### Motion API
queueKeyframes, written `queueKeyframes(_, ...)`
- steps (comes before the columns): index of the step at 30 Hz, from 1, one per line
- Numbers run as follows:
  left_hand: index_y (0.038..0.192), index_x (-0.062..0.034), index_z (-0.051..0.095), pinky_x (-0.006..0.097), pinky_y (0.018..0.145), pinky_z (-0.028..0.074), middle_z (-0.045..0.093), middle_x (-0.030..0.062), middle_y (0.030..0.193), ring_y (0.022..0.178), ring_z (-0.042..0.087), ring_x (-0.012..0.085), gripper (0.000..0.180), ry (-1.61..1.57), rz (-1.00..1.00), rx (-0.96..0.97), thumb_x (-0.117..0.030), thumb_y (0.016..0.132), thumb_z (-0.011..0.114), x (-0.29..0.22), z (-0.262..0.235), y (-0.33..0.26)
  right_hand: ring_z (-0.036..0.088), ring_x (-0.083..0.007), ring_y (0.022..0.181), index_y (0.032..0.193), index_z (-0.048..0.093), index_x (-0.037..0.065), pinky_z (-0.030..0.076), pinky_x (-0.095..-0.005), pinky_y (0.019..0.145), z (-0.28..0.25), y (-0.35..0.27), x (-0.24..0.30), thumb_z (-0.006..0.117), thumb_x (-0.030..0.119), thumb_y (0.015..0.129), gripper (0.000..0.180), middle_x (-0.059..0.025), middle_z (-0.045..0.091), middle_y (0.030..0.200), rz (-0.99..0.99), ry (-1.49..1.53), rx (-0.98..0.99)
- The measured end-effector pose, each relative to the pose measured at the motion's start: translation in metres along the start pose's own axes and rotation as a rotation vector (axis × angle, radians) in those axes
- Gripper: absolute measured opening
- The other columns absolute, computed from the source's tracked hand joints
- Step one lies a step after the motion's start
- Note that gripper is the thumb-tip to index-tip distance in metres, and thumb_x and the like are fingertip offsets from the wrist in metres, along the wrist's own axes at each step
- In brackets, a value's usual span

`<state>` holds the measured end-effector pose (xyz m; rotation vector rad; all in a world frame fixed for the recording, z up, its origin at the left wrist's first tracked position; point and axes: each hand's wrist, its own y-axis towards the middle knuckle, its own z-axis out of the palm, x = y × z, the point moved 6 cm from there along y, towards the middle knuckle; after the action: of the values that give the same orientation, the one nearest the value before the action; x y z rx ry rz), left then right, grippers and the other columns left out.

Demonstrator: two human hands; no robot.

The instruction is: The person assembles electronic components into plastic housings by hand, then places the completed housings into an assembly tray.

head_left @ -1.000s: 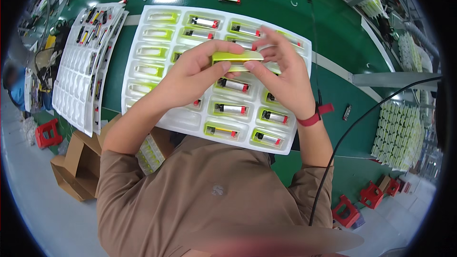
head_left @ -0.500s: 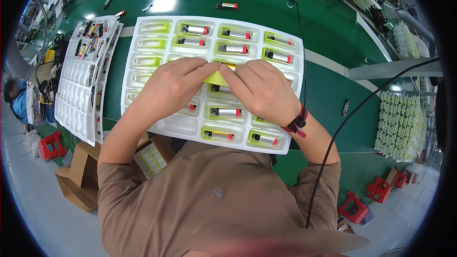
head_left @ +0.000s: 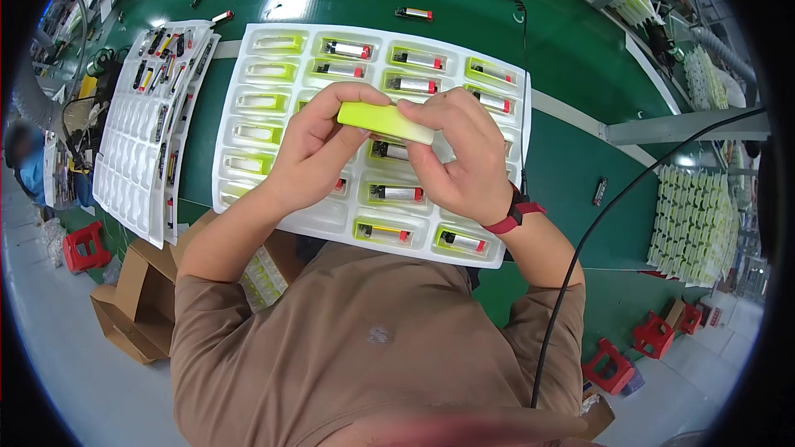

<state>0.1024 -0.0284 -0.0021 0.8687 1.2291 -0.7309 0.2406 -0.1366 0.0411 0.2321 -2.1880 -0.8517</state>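
Note:
Between both hands, above the tray, I hold a yellow-green plastic shell (head_left: pixel 377 120), long and narrow, its outer face fading to pale at the right end. My left hand (head_left: pixel 315 153) pinches its left end between thumb and fingers. The right end is gripped by my right hand (head_left: pixel 464 153), which has a dark and red band at its wrist. Below lies a white moulded tray (head_left: pixel 319 223) of similar shells. In its middle and right columns, shells contain silver cylindrical cells with red ends. An open-looking shell (head_left: pixel 269 72) in the left column shows no cell. My hands hide some pockets.
Left of the tray stand stacked white trays (head_left: pixel 124 157) with small electronic parts. Loose cells (head_left: pixel 414 13) lie on the green table (head_left: pixel 580 199). A black cable (head_left: pixel 613 207) crosses at right. Stacked yellow-green shells (head_left: pixel 696 223) sit at far right; cardboard boxes (head_left: pixel 145 298) are below left.
Both hands have lifted the shell off the tray area and turned it, so its broad outer face now shows. My fingers have shifted to its two ends.

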Motion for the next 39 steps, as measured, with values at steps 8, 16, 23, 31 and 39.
queueKeyframes(8, 0.124, -0.0007, 0.062, 0.032, 0.097, 0.048, 0.062, 0.0102, 0.118, 0.111, 0.061, 0.0194, 0.026, 0.524, 0.007, 0.080, 0.000, 0.098, 0.057, -0.023, -0.024, -0.032, 0.065, -0.0223, 0.079, 0.110, 0.071, 0.003, 0.052, -0.0340, 0.070, -0.003, 0.020, -0.019, 0.079, 0.017, 0.086, 0.028, -0.0103, 0.068, 0.091, 0.192, 0.140, 0.386)
queueKeyframes(16, 0.109, -0.0097, 0.074, 0.039, 0.090, 0.046, 0.061, 0.0067, 0.106, 0.102, 0.058, 0.0285, 0.026, 1.070, -0.039, 0.131, -0.001, 0.086, 0.069, -0.009, -0.045, -0.110, 0.066, -0.0356, 0.101, 0.125, 0.066, 0.005, 0.054, -0.0426, 0.090, 0.002, 0.074, -0.288, 0.071, 0.026, 0.092, 0.040, -0.0174, 0.069, 0.108, 0.217, -0.557, 0.539)
queueKeyframes(23, 0.108, -0.0120, 0.075, 0.039, 0.085, 0.045, 0.062, 0.0047, 0.102, 0.096, 0.059, 0.0277, 0.027, 1.203, 0.065, 0.086, -0.007, 0.081, 0.076, -0.004, -0.046, -0.117, 0.066, -0.0361, 0.100, 0.106, 0.069, 0.002, 0.053, -0.0441, 0.090, 0.021, 0.079, -0.318, 0.068, 0.017, 0.090, 0.022, -0.0175, 0.066, 0.102, 0.403, -0.569, 0.740)
queueKeyframes(31, 0.105, -0.0026, 0.070, 0.041, 0.085, 0.050, 0.062, 0.0140, 0.103, 0.094, 0.062, 0.0342, 0.021, 1.167, 0.207, -0.135, -0.014, 0.088, 0.070, -0.041, -0.113, -0.010, 0.067, -0.0259, 0.078, 0.105, 0.070, -0.002, 0.055, -0.0360, 0.074, -0.018, 0.077, -0.162, 0.070, 0.012, 0.087, 0.022, -0.0147, 0.067, 0.095, 0.308, -0.330, 0.380)
queueKeyframes(39, 0.109, 0.0027, 0.070, 0.046, 0.085, 0.055, 0.065, 0.0174, 0.110, 0.100, 0.067, 0.0368, 0.035, 1.464, -0.070, -0.120, -0.029, 0.095, 0.066, 0.020, -0.163, 0.069, 0.067, -0.0171, 0.077, 0.106, 0.072, -0.003, 0.055, -0.0291, 0.069, -0.029, 0.051, -0.074, 0.074, 0.003, 0.085, 0.022, -0.0097, 0.067, 0.090, 0.278, -0.078, 0.129)
